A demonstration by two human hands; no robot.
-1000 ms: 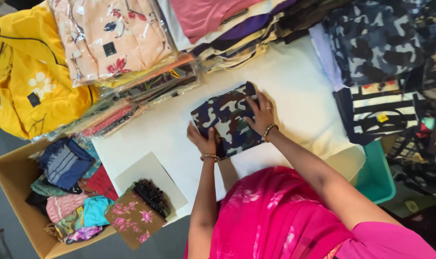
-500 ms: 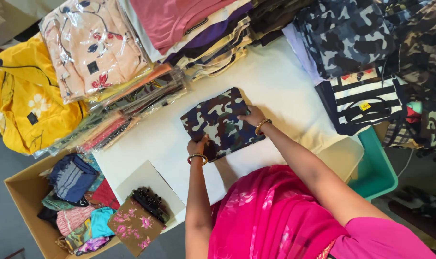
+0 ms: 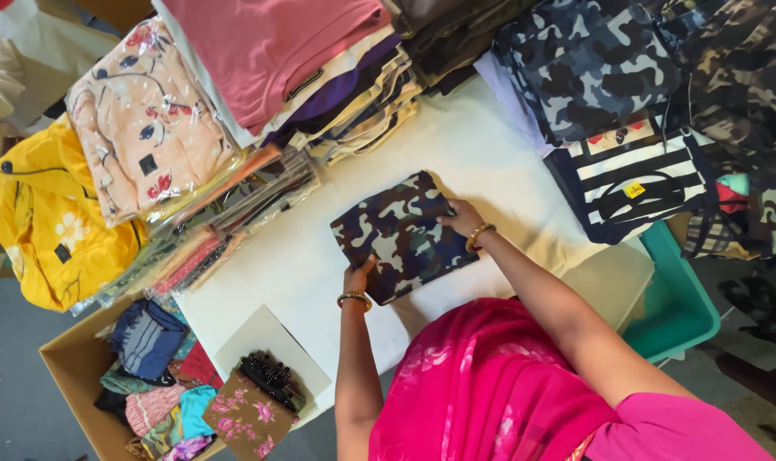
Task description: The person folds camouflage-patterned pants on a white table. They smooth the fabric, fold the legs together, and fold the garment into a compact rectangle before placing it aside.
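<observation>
Camouflage folded garment (image 3: pixel 402 236) under both hands; bagged clothing stacks (image 3: pixel 234 171) crowd alongside.

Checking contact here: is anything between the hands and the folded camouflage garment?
Nothing visible: the left hand rests on the near edge of the camouflage garment, and the right hand lies on its far side.

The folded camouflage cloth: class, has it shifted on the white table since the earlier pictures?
Cannot tell. The camouflage cloth lies about as far from the striped bag as before; the head camera moved, so any shift is unclear.
</observation>
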